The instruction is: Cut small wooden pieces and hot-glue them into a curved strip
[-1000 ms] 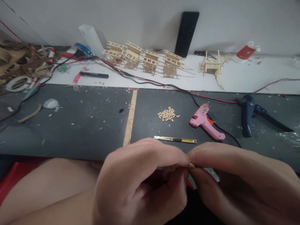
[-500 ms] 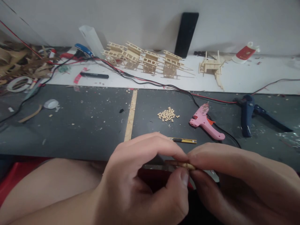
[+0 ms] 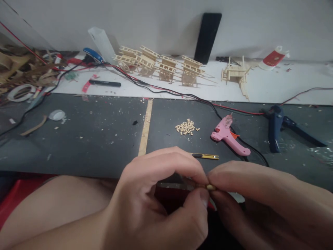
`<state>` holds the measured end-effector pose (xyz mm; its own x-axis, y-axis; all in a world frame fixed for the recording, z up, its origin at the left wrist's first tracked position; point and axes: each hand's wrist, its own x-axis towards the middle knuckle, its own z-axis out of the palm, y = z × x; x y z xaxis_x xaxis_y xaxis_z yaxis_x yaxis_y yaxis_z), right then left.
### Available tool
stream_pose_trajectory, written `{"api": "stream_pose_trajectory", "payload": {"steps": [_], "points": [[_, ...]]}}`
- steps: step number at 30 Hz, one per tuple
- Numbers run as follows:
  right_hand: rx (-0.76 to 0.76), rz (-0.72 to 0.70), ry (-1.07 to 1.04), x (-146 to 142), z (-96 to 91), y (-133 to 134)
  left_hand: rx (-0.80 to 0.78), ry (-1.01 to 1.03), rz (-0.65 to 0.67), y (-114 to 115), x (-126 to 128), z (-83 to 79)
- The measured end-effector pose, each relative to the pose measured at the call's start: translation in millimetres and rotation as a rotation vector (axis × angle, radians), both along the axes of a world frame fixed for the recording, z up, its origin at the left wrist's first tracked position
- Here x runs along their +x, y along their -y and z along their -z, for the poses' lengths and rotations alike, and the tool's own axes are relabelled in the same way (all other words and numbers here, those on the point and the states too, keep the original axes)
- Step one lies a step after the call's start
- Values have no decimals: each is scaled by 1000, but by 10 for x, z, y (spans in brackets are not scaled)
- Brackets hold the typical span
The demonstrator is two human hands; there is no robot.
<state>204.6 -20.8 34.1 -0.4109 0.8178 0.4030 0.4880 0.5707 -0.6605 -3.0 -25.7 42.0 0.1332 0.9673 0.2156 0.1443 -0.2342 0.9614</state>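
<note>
My left hand (image 3: 161, 194) pinches a small pale wooden piece (image 3: 210, 187) between thumb and forefinger. My right hand (image 3: 262, 194) closes on the same piece from the other side, its fingertips meeting those of the left. Most of the piece is hidden by the fingers, so its full shape cannot be made out. Just beyond the hands lies a yellow utility knife (image 3: 208, 156), its left end covered by my left hand. A pile of tiny wooden bits (image 3: 186, 127) is farther back, with a pink glue gun (image 3: 229, 135) to its right.
Several miniature wooden carts (image 3: 166, 67) line the white strip at the back, with another wooden model (image 3: 235, 73) farther right. Dark blue cutters (image 3: 277, 130) lie at the right. Cables (image 3: 166, 91) cross the table (image 3: 78, 146). A red-labelled white bottle (image 3: 273, 58) leans by the wall.
Less of the wooden piece shows between the fingertips now, and it seems to have turned slightly. Both hands stay almost in place; the things on the table have not moved.
</note>
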Motion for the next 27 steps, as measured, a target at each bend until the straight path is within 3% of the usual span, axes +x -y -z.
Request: {"api": "stream_pose_trajectory", "payload": {"steps": [3, 9, 12, 17, 27], "points": [[-6, 9, -7, -22, 10, 16, -15, 15, -13, 2, 14, 4], [183, 37, 37, -65, -119, -69, 16, -1, -81, 14, 50, 57], [98, 94, -2, -48, -56, -15, -4, -6, -79, 36, 54, 55], [-58, -1, -44, -8, 26, 46, -71, -8, -100, 117, 30, 52], [-81, 43, -89, -14, 1, 19, 103, -107, -198, 110, 70, 100]]}}
